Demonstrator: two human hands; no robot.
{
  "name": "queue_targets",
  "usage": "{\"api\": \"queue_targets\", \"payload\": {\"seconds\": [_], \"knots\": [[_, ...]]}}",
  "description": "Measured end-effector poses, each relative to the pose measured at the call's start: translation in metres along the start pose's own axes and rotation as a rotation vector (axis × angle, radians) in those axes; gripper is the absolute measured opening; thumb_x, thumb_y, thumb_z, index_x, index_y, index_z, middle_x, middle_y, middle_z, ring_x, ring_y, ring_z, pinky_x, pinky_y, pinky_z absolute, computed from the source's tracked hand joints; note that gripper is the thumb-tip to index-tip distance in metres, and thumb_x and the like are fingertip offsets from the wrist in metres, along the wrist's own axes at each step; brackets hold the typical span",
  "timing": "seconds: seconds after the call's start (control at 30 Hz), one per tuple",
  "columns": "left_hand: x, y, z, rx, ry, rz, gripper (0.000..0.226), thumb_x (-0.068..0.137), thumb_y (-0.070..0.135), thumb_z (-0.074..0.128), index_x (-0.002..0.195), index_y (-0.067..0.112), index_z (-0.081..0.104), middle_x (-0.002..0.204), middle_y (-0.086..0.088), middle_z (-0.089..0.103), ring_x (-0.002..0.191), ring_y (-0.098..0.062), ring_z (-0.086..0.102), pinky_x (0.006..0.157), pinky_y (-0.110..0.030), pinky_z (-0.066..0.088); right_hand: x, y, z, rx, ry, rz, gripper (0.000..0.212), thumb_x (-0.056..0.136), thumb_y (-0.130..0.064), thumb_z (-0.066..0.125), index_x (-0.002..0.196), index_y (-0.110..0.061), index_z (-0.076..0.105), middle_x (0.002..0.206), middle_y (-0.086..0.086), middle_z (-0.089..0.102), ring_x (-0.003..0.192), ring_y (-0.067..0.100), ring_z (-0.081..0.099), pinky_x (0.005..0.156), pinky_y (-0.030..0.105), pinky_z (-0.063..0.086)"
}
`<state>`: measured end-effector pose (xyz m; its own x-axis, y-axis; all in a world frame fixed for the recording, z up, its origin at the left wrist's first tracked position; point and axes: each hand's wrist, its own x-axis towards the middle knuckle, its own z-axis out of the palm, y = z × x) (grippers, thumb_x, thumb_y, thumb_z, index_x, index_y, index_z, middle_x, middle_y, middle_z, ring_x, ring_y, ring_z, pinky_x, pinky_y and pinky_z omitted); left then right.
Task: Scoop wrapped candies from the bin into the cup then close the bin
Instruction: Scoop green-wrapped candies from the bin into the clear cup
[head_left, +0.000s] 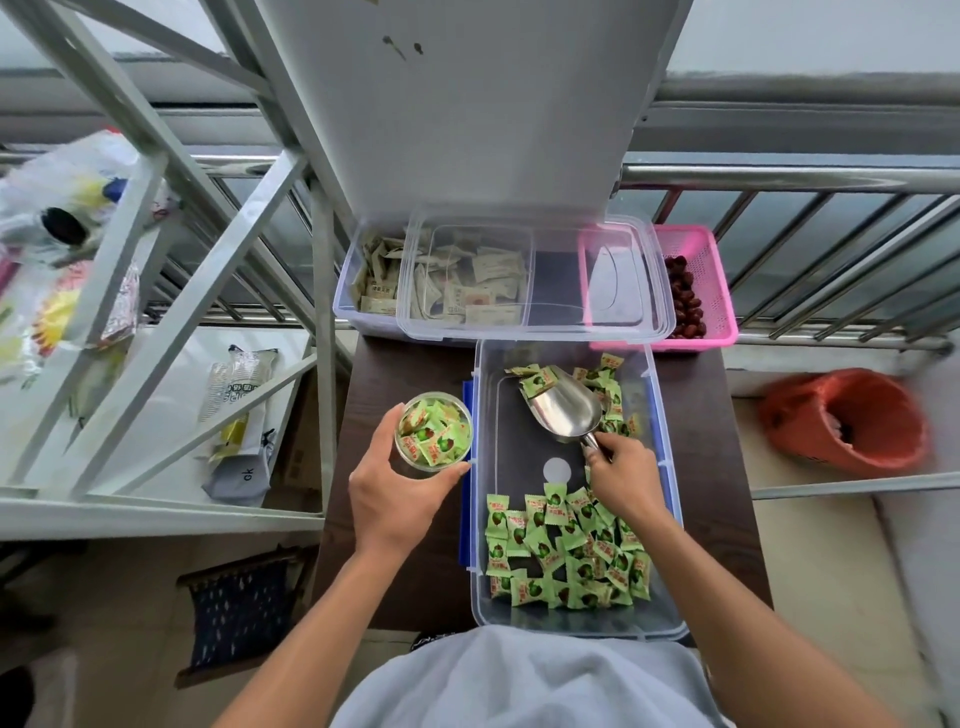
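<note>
Left hand (400, 499): is gripping the cup (434, 431) from the near side, thumb and fingers curled round its wall, and is holding it just beside the bin's left wall.
Cup: clear plastic; is carrying green wrapped candies almost up to its rim.
Right hand (626, 478): is reaching into the bin and pinching the handle of the scoop (566, 410).
Scoop: metal; its bowl is pointing toward the far end of the bin, and one candy is sitting at its far lip.
Bin (514, 447): clear, with blue latches on its left side; is standing open on the dark table (405, 374).
Candies (566, 556): are lying in two groups, a large heap at the near end and a smaller cluster along the far right wall.
Lid (550, 322): clear; is resting behind the bin, across the sachet box (374, 275) and the pink basket (711, 280).
Pink basket: is holding dark red fruits (685, 301).
Surroundings: a metal rack (208, 260) is standing at the left, and an orange bag (852, 421) is lying at the right.
</note>
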<state>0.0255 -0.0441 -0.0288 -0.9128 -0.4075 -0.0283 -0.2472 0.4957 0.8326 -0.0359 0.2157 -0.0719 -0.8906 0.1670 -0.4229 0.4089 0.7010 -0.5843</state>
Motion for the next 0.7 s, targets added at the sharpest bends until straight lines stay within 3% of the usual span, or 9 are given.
{"api": "queue_targets", "payload": {"seconds": [0.1, 0.27, 0.4, 0.57, 0.7], "knots": [[0.003, 0.001, 0.001, 0.022, 0.003, -0.008, 0.096, 0.057, 0.032, 0.099, 0.142, 0.015, 0.056, 0.119, 0.014, 0.060, 0.111, 0.011, 0.049, 0.090, 0.006, 0.033, -0.008, 0.000, -0.007, -0.017, 0.011, -0.045, 0.015, 0.096, -0.016, 0.058, 0.093, -0.013, 0.072, 0.082, 0.004, 0.070, 0.074, 0.023, 0.063, 0.068, 0.040, 0.054], [0.006, 0.001, 0.000, 0.062, -0.024, -0.026, 0.098, 0.057, 0.036, 0.098, 0.143, 0.019, 0.054, 0.117, 0.014, 0.060, 0.108, 0.005, 0.053, 0.088, 0.006, 0.034, -0.025, -0.010, -0.024, 0.011, 0.022, -0.090, 0.022, 0.096, -0.017, 0.061, 0.112, -0.009, 0.073, 0.097, 0.008, 0.074, 0.080, 0.025, 0.065, 0.075, 0.044, 0.056], [0.005, 0.000, 0.001, 0.075, -0.031, -0.038, 0.097, 0.058, 0.040, 0.098, 0.143, 0.021, 0.054, 0.118, 0.009, 0.066, 0.108, -0.002, 0.059, 0.092, -0.009, 0.045, -0.046, -0.031, -0.054, -0.039, -0.003, -0.176, 0.021, 0.096, -0.019, 0.061, 0.112, -0.014, 0.074, 0.087, 0.004, 0.072, 0.075, 0.025, 0.064, 0.070, 0.046, 0.056], [0.002, -0.004, 0.006, 0.073, -0.030, -0.051, 0.099, 0.058, 0.046, 0.096, 0.145, 0.022, 0.053, 0.121, 0.004, 0.070, 0.110, -0.007, 0.063, 0.098, -0.029, 0.054, -0.074, -0.067, -0.099, -0.110, -0.170, -0.302, 0.014, 0.097, -0.020, 0.062, 0.100, -0.015, 0.075, 0.073, 0.004, 0.071, 0.065, 0.030, 0.063, 0.063, 0.045, 0.054], [0.002, -0.005, 0.007, 0.071, -0.032, -0.044, 0.098, 0.059, 0.042, 0.097, 0.144, 0.022, 0.053, 0.121, 0.007, 0.070, 0.113, -0.008, 0.064, 0.100, -0.033, 0.053, -0.087, -0.100, -0.108, -0.263, -0.320, -0.364, 0.017, 0.097, -0.023, 0.058, 0.089, -0.017, 0.072, 0.067, 0.004, 0.067, 0.058, 0.025, 0.059, 0.055, 0.041, 0.049]]}}
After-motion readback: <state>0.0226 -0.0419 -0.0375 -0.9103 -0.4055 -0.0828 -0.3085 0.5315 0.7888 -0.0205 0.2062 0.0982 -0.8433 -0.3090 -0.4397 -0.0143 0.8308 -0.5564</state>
